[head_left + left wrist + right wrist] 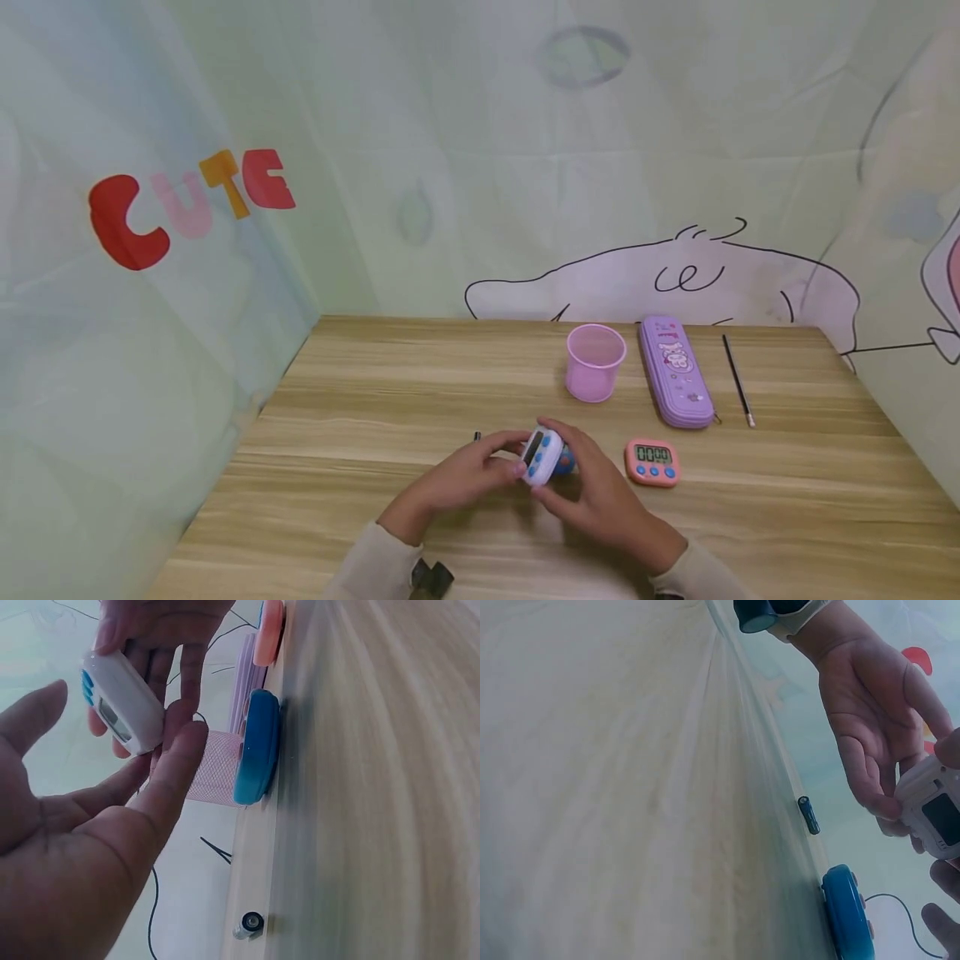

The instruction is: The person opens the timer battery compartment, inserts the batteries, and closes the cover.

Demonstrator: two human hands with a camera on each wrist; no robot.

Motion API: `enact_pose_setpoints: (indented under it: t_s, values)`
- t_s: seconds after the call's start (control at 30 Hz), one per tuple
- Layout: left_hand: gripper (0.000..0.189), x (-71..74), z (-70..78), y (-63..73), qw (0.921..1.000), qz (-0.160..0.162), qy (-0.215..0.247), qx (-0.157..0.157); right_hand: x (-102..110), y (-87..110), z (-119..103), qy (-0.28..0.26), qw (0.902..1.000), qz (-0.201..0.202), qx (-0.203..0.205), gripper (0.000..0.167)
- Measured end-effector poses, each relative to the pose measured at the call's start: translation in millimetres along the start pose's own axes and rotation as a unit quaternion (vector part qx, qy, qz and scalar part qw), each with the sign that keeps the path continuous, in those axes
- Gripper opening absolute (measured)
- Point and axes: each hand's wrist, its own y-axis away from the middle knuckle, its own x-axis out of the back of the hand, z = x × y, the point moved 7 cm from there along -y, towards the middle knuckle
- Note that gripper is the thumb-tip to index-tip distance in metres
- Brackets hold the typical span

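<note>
A white digital timer with blue buttons (542, 456) is held above the table, tilted. My right hand (600, 492) grips it between thumb and fingers from the right. My left hand (468, 475) is at its left side; in the left wrist view, its fingers reach the timer's lower edge while the thumb stands straight and apart. The right wrist view shows a dark rectangle on the white timer's back (930, 791). Under the hands, a blue timer (257, 746) rests on the table, mostly hidden in the head view. A small battery (249, 924) stands on end beyond my left fingers.
A coral timer (652, 463) reading zeros lies right of my right hand. Farther back are a pink mesh cup (591, 379), a purple pencil case (675, 375) and a black pencil (737, 379). Printed cloth (420, 167) hangs behind the wooden table (360, 400).
</note>
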Motion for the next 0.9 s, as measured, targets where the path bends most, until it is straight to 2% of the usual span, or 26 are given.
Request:
enact_pose_setpoints:
  t_s: [0.17, 0.4, 0.63, 0.9]
  values:
    - [0.054, 2.1, -0.2, -1.2, 0.9995, 0.002, 0.032, 0.001, 3, 0.6, 3, 0.008, 0.9998, 0.009, -0.016, 0.078]
    - [0.058, 6.1, 1.0, -0.1, 0.9992, 0.016, 0.038, 0.004, 7, 0.8, 8, -0.008, 0.999, 0.026, -0.035, 0.076]
    - [0.062, 9.8, 4.7, 2.3, 0.9982, 0.027, 0.052, -0.01, 8, 0.5, 9, -0.018, 0.999, 0.029, -0.029, 0.08]
    - [0.068, 11.0, -0.2, 1.2, 0.9981, 0.032, 0.053, -0.005, 7, 1.1, 7, -0.02, 0.9991, 0.032, -0.018, 0.079]
